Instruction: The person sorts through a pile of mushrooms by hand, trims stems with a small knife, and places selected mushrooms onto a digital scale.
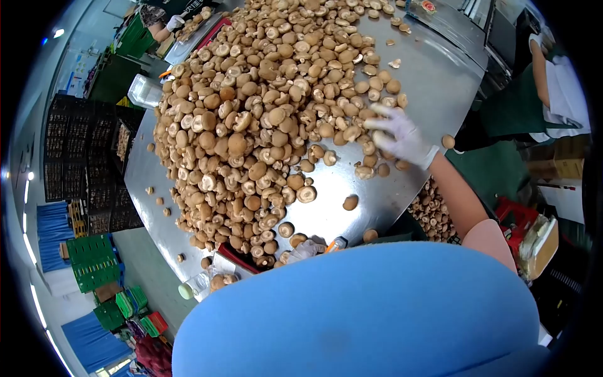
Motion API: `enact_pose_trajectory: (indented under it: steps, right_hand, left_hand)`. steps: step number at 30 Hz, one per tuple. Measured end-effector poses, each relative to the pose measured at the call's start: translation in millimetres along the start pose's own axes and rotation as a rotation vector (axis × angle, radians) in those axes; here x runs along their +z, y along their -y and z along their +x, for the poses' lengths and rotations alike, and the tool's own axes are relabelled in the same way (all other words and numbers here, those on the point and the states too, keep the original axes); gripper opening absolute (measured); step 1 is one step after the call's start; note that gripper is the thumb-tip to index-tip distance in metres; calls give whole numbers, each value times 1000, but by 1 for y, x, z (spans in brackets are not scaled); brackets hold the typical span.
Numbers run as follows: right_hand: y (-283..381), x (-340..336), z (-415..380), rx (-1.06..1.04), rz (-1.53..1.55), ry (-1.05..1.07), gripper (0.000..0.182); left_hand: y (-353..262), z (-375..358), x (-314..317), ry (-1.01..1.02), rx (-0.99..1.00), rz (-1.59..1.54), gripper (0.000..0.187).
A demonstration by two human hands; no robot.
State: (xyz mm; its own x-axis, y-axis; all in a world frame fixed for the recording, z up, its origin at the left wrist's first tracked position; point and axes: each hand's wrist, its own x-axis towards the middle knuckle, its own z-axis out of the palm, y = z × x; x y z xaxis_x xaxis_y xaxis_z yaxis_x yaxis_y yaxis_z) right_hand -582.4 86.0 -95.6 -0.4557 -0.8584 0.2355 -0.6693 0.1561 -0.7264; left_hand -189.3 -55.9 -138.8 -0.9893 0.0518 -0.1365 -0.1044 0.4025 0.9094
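Observation:
My right hand (405, 135), in a thin whitish glove, reaches over the right side of a large mushroom heap (251, 107). Its fingers are spread, close over the loose brown-capped mushrooms at the heap's edge. My left hand (306, 250), also gloved, is low at the table's near edge, mostly hidden by my blue clothing (352, 308). Right beside it an orange-and-grey tool (336, 244) shows; I cannot tell whether the left hand grips it. A mushroom (297, 240) lies against that glove. Single mushrooms (350, 202) are scattered on the metal table (326, 223).
A red-rimmed tray (235, 257) and a clear bottle (195, 288) are at the near left edge. A clear plastic container (144, 92) stands farther left. More mushrooms (433, 210) are below the table on the right. Co-workers stand at right (515, 107) and far left (157, 19).

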Motion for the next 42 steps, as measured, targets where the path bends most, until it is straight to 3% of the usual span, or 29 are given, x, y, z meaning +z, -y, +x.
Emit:
enact_pose_trajectory:
  steps: [1,3,4,5,7,9,10,11,13,15,19,20,23,28,31,33,35,37,39,41,42]
  right_hand:
    - [-25,-4,2,-66,-96,-189,34]
    - [-70,-17,14,67,79,-455,27]
    - [-93,-25,16,282,97,-552,25]
    - [-112,-29,19,461,-166,-594,25]
    - [-114,-20,25,633,-24,-615,25]
    - [-122,12,30,468,-131,-545,25]
    - [-109,28,33,500,235,-478,28]
    - [-100,34,37,325,-9,-421,33]
    - [-97,47,46,402,113,-358,36]
    - [-75,35,57,379,265,-243,36]
    - [-49,30,80,328,564,47,39]
    - [-35,29,80,478,622,84,42]
    - [-68,43,86,402,781,230,43]
    - [-50,48,80,270,695,394,44]
    - [-33,42,71,335,609,443,46]
    - [-31,38,64,338,614,452,42]
    - [-35,28,51,400,579,571,40]
    - [-31,11,33,417,466,549,38]
    - [-33,-3,9,429,332,698,35]
    - [-47,-7,-39,361,405,591,36]
    - [-47,-18,-60,267,298,514,35]
  left_hand:
    - [0,-2,-1,-40,-75,-94,34]
    - [-4,-2,-2,-178,-260,-340,33]
    - [-11,4,-7,-256,-317,-358,33]
    - [-17,9,-11,-326,-372,-356,33]
    - [-60,51,-32,-467,-372,192,57]
    - [-43,79,-32,-657,-273,292,83]
    - [-39,90,-34,-690,-284,314,92]
    - [-36,100,-36,-723,-296,335,102]
    - [-41,117,-36,-685,-433,371,107]
    - [-36,130,-35,-793,-287,628,110]
    - [-21,150,-47,-665,-467,560,111]
    - [-15,154,-45,-706,-384,540,110]
    - [-19,160,-51,-748,-311,439,109]
    - [-18,168,-55,-675,-220,471,118]
    - [-19,167,-47,-617,-213,490,120]
    - [-15,173,-23,-607,-11,144,118]
    - [-35,179,-10,-545,-41,242,116]
    - [-40,184,3,-495,-112,143,119]
    - [-50,190,17,-429,24,107,120]
    - [-66,195,38,-304,-113,57,119]
    - [-73,199,51,-302,-60,90,117]
